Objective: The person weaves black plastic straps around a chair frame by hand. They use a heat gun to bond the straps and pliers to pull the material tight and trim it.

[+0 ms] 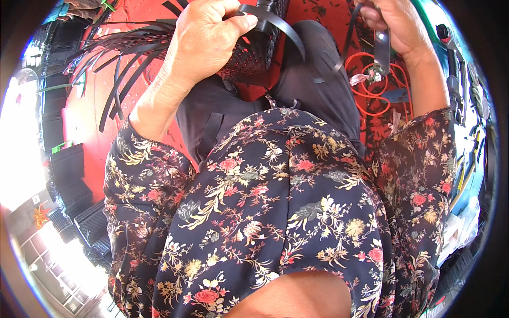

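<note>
At the top, my left hand is closed, its thumb pressing a glossy black strap that arcs to the right over my knee. Beside that hand is a black woven piece, lying between my legs, with many loose black strips fanning out on the left. My right hand, cut off by the top edge, has its fingers curled around a thin black strip. Just below it hangs a dark flat piece with a shiny spot; its kind is unclear.
A red surface strewn with black scraps lies beneath. An orange-red cord loops at the right. Dark stacked woven pieces line the left side. Several tools lie along the right rim.
</note>
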A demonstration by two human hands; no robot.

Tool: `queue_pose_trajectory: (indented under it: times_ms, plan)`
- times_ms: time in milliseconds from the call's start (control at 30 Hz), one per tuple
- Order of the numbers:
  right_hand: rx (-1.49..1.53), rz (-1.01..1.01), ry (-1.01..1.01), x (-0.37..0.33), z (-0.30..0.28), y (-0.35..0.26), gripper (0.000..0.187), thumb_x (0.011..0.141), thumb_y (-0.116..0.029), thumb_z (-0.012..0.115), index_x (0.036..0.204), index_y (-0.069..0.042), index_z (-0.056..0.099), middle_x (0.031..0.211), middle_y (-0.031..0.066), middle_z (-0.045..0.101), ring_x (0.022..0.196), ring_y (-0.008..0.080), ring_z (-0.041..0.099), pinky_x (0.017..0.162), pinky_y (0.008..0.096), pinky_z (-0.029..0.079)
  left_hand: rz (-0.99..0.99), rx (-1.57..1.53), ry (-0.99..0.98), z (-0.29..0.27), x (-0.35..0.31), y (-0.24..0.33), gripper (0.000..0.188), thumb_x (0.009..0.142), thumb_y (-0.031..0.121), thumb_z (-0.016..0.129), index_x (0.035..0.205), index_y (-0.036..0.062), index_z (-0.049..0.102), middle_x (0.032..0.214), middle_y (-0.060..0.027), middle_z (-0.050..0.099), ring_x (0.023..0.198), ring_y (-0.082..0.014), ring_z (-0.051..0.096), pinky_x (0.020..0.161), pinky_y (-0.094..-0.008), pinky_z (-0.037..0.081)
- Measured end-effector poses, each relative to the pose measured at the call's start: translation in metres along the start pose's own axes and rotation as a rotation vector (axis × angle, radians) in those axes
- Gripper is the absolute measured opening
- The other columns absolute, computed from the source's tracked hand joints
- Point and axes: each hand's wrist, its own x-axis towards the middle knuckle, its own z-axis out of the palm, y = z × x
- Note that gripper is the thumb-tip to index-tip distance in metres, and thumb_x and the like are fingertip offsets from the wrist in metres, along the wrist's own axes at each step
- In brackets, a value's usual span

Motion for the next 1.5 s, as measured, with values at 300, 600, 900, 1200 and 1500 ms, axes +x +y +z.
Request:
queue_pose_trajectory:
  times_ms: [300, 600, 900, 1200, 1500]
  plan:
    - [0.036, 0.094, 0.086, -0.010, -0.028, 0.029, 0.012, 0.089, -0.007, 0.060, 0.101, -0.007, 0.058, 0.078, 0.0004, 0.060, 0.059, 0.0072, 0.058, 0.040, 0.0169, 0.036, -0.049, -0.089, 0.004, -0.001, -0.005, -0.003, 0.009, 0.083, 0.003, 0.062, 0.077, -0.0025, 0.063, 0.064, -0.0014, 0.061, 0.061, -0.0056, 0.054, 0.056, -0.0257, 0.043]
    - [-0.342, -0.353, 0.438, -0.024, -0.114, 0.053, 0.041, 0.093, -0.029, 0.062, 0.123, -0.002, 0.058, 0.080, -0.0053, 0.061, 0.064, -0.0011, 0.046, 0.051, 0.0133, 0.027, -0.119, -0.260, -0.101, -0.002, -0.001, -0.009, 0.009, 0.079, 0.001, 0.069, 0.082, 0.0015, 0.060, 0.065, 0.0061, 0.054, 0.055, 0.0011, 0.045, 0.049, -0.0179, 0.036]
    - [-1.196, -0.250, 0.490, -0.035, -0.201, 0.046, 0.037, 0.096, -0.028, 0.057, 0.129, -0.012, 0.058, 0.099, 0.0038, 0.065, 0.088, 0.0138, 0.060, 0.084, 0.0266, 0.044, -0.149, -0.191, -0.104, -0.006, -0.001, -0.012, 0.009, 0.079, -0.002, 0.067, 0.086, 0.0008, 0.061, 0.069, 0.0053, 0.055, 0.055, 0.0007, 0.045, 0.048, -0.0175, 0.035]
    - [-0.364, -0.062, -0.158, -0.090, 0.014, 0.004, 0.039, 0.096, -0.031, 0.050, 0.117, -0.001, 0.062, 0.085, 0.0014, 0.058, 0.078, 0.0079, 0.050, 0.069, 0.0223, 0.038, -0.165, -0.181, -0.062, -0.008, -0.009, -0.006, 0.008, 0.080, -0.003, 0.066, 0.086, 0.0004, 0.061, 0.073, 0.0040, 0.056, 0.059, -0.0003, 0.047, 0.052, -0.0175, 0.037]
    - [-0.640, -0.474, -0.067, -0.091, 0.074, 0.032, 0.029, 0.092, -0.006, 0.060, 0.119, 0.003, 0.060, 0.106, 0.0182, 0.067, 0.091, 0.0202, 0.067, 0.080, 0.0293, 0.052, -0.250, -0.241, -0.078, -0.006, -0.008, 0.014, 0.008, 0.080, -0.001, 0.065, 0.086, 0.0008, 0.061, 0.070, 0.0050, 0.056, 0.056, 0.0007, 0.046, 0.050, -0.0171, 0.035]
